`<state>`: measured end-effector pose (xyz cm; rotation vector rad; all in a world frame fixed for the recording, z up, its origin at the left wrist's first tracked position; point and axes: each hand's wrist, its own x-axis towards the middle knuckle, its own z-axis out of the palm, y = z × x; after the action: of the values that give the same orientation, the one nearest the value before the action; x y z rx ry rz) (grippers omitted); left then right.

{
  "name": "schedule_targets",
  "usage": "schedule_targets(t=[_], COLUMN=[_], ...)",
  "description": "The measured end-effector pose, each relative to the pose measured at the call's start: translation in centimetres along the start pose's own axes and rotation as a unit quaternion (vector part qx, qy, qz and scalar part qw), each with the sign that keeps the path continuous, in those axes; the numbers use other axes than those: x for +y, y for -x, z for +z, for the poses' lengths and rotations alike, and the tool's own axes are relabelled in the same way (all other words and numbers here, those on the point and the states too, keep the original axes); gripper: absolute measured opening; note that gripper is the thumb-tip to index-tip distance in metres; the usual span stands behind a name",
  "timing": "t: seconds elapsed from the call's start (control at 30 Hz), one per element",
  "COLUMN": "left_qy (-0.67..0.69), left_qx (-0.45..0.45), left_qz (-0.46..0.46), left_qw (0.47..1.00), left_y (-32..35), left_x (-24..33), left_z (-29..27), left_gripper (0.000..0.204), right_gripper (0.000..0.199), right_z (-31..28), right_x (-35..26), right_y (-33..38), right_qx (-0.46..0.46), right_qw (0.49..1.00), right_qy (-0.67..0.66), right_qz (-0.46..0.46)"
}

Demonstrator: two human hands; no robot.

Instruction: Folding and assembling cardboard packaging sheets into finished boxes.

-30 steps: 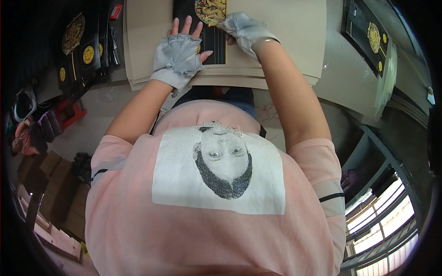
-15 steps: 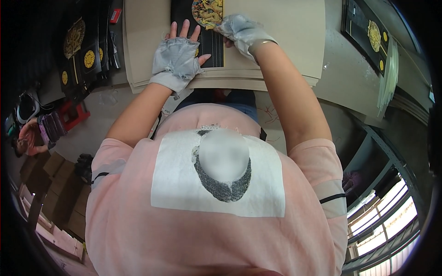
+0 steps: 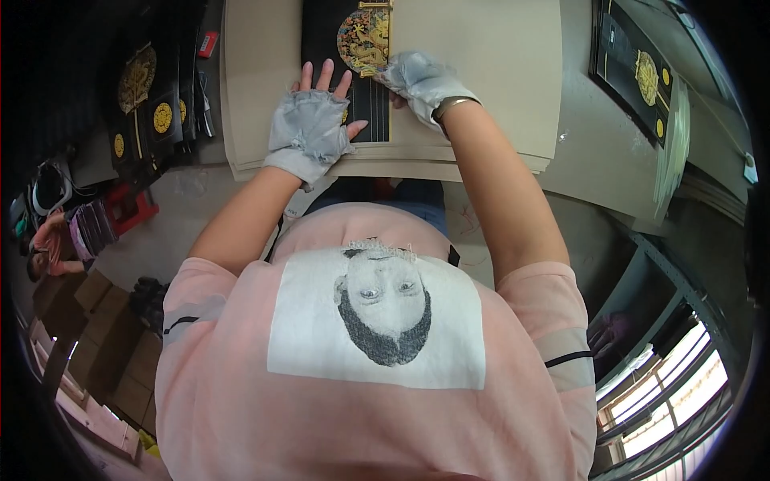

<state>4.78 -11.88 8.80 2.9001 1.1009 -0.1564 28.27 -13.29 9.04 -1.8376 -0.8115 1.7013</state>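
A black panel (image 3: 321, 32) with fine pale lines lies on a stack of large beige boards (image 3: 497, 72). Along its right edge sits a round, multicoloured emblem (image 3: 365, 42) with a gold dragon pattern and gold fittings at top and bottom. My left hand (image 3: 309, 128), in a grey fingerless glove, rests flat on the panel's lower left with fingers spread. At the panel's right edge, just below the emblem, my gloved right hand (image 3: 423, 86) has its fingers curled together. What they pinch, if anything, is hidden.
More black panels with gold emblems stand at left (image 3: 144, 88) and lie on the right (image 3: 642, 72), beside a pile of pale sheets (image 3: 678, 152). A red stool (image 3: 132, 210) and cardboard boxes (image 3: 108, 329) are at left, near another person (image 3: 54, 248). A grey metal frame (image 3: 666, 272) stands at right.
The whole view has shifted, so the table and both hands appear lower and more of the emblem shows. Both hands keep about the same places on the panel.
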Motion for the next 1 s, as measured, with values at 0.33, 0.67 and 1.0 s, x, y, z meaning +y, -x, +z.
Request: schedule_targets(t=[0.33,0.67,1.0], left_qy=[0.023,0.023,0.032], left_qx=[-0.025,-0.014,-0.01], left_qz=[-0.007,-0.003,0.008], left_qw=[0.999,1.0,0.999], left_y=[-0.2,0.0,-0.1], left_x=[0.1,-0.1,-0.3], left_z=[-0.3,-0.2,-0.4], left_gripper=[0.084,0.084,0.083], right_gripper=[0.02,0.023,0.025], right_z=[0.0,-0.1,-0.1], right_x=[1.2,-0.1,0.7], right_y=[-1.4,-0.3,-1.0], right_qx=[-0.006,-0.014,0.004], right_qw=[1.0,1.0,0.996], right_qy=[0.01,-0.016,-0.077], right_qz=[-0.002,0.019,0.041])
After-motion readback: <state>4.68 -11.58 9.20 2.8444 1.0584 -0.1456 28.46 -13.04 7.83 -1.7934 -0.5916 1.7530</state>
